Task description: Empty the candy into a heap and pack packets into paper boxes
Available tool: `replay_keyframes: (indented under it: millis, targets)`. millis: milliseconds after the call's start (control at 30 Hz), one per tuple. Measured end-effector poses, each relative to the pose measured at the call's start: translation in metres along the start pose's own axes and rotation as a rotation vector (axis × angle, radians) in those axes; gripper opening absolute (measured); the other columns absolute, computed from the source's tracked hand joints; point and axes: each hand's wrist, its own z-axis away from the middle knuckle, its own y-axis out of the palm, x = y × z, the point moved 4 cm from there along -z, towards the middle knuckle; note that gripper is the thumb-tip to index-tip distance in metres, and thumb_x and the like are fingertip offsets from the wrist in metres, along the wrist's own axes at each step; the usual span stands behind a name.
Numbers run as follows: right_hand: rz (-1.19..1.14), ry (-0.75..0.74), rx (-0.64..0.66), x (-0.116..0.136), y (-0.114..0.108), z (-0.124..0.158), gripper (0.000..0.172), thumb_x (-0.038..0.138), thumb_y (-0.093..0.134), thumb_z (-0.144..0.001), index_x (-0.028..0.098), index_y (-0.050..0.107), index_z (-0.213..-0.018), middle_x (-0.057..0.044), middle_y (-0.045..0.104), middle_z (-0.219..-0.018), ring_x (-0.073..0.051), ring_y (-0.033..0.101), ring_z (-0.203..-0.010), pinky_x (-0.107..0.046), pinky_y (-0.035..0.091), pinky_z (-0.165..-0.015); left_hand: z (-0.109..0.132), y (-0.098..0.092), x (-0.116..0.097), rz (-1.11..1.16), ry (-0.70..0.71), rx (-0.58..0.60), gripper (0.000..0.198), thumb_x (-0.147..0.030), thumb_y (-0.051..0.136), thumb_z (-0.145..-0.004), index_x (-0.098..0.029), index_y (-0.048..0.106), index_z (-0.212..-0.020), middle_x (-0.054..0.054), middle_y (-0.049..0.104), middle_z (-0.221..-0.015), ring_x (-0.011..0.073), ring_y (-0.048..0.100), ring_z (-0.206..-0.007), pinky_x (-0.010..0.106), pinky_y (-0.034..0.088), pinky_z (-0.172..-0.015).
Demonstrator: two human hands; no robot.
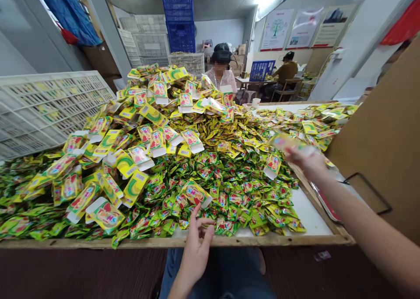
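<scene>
My left hand [197, 246] is above the table's front edge, fingers loosely spread and nothing held. Its raised fingertip is at the lower edge of a yellow-green candy box [196, 193]; whether it touches, I cannot tell. Out to the right, my right hand [308, 159] grips a small candy box [284, 142], blurred by motion. Between the hands, green candy sachets [236, 198] cover the tabletop. Another small box [272, 166] lies on them, its white end facing me. Many more boxes, some with open white flaps, form a heap [157, 141] at left.
A wooden rim [262, 240] borders the table. At left leans a white plastic crate [49, 110]; a cardboard sheet [380, 141] stands at right. More packets [315, 119] lie at the back right. One person [221, 71] sits opposite, another [287, 73] farther back. Blue crates [179, 27] are stacked behind.
</scene>
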Motion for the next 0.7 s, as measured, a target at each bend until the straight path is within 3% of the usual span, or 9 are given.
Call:
replay_keyframes:
  millis: [67, 133, 233, 300, 367, 433, 567, 700]
  targets:
    - [0.067, -0.094, -0.224, 0.021, -0.012, -0.033, 0.053, 0.023, 0.046, -0.088, 0.002, 0.031, -0.134, -0.034, 0.035, -0.136, -0.021, 0.058, -0.096, -0.042, 0.045, -0.078, 0.000, -0.007, 0.002, -0.022, -0.014, -0.075, 0.060, -0.053, 0.046, -0.085, -0.019, 0.032, -0.133, 0.007, 0.060, -0.098, 0.0164, 0.057, -0.080, 0.033, 0.047, -0.079]
    - [0.154, -0.211, -0.234, 0.031, 0.006, -0.042, 0.054, 0.019, 0.044, -0.088, -0.001, 0.029, -0.136, -0.036, 0.034, -0.136, -0.025, 0.053, -0.107, -0.045, 0.041, -0.087, -0.002, -0.008, 0.000, -0.063, -0.014, -0.094, 0.053, -0.051, 0.048, -0.084, -0.018, 0.042, -0.126, 0.007, 0.061, -0.095, 0.0168, 0.058, -0.079, 0.033, 0.048, -0.077]
    - [0.297, -0.442, 0.089, 0.028, 0.080, -0.023, 0.033, 0.017, 0.057, -0.081, 0.010, 0.060, -0.114, -0.017, 0.062, -0.113, -0.021, 0.059, -0.100, -0.036, 0.044, -0.089, -0.003, 0.000, -0.009, -0.134, 0.018, -0.055, 0.044, -0.046, 0.049, -0.084, -0.018, 0.051, -0.117, 0.007, 0.063, -0.094, 0.0172, 0.059, -0.078, 0.033, 0.048, -0.076]
    - [0.394, -0.576, 0.274, 0.022, 0.135, -0.005, 0.029, 0.014, 0.065, -0.074, 0.018, 0.067, -0.103, -0.008, 0.066, -0.110, -0.020, 0.057, -0.105, -0.034, 0.040, -0.096, -0.001, 0.004, -0.015, -0.175, 0.061, -0.028, 0.038, -0.042, 0.050, -0.084, -0.018, 0.055, -0.113, 0.007, 0.064, -0.094, 0.0175, 0.060, -0.080, 0.033, 0.049, -0.077]
    - [0.489, -0.645, 0.354, 0.018, 0.177, 0.004, 0.037, 0.012, 0.069, -0.068, 0.019, 0.067, -0.104, -0.010, 0.064, -0.116, -0.026, 0.052, -0.114, -0.039, 0.036, -0.100, 0.002, 0.003, -0.020, -0.218, 0.108, -0.022, 0.034, -0.040, 0.050, -0.084, -0.019, 0.057, -0.110, 0.007, 0.065, -0.094, 0.0171, 0.061, -0.080, 0.032, 0.050, -0.077]
    - [0.571, -0.657, 0.382, 0.017, 0.201, 0.002, 0.039, 0.010, 0.067, -0.068, 0.014, 0.066, -0.106, -0.016, 0.065, -0.113, -0.032, 0.051, -0.113, -0.045, 0.036, -0.097, 0.000, -0.003, -0.026, -0.269, 0.158, -0.037, 0.031, -0.038, 0.050, -0.086, -0.019, 0.058, -0.109, 0.006, 0.065, -0.093, 0.0158, 0.061, -0.077, 0.030, 0.051, -0.073]
    - [0.613, -0.651, 0.391, 0.020, 0.204, -0.008, 0.026, 0.015, 0.056, -0.078, 0.014, 0.070, -0.100, -0.018, 0.068, -0.097, -0.033, 0.053, -0.105, -0.048, 0.036, -0.092, -0.036, -0.016, -0.053, -0.450, 0.336, -0.122, 0.024, -0.029, 0.044, -0.089, -0.019, 0.059, -0.106, 0.006, 0.065, -0.096, 0.0154, 0.062, -0.083, 0.027, 0.052, -0.074]
    - [0.501, -0.639, 0.366, 0.017, 0.176, -0.003, 0.027, 0.021, 0.052, -0.081, 0.018, 0.072, -0.100, -0.015, 0.064, -0.109, -0.031, 0.052, -0.106, -0.046, 0.037, -0.093, -0.116, -0.001, -0.085, -0.971, 0.443, -0.093, 0.034, -0.014, 0.038, -0.090, -0.018, 0.050, -0.122, 0.009, 0.059, -0.118, 0.0162, 0.058, -0.106, 0.028, 0.049, -0.091]
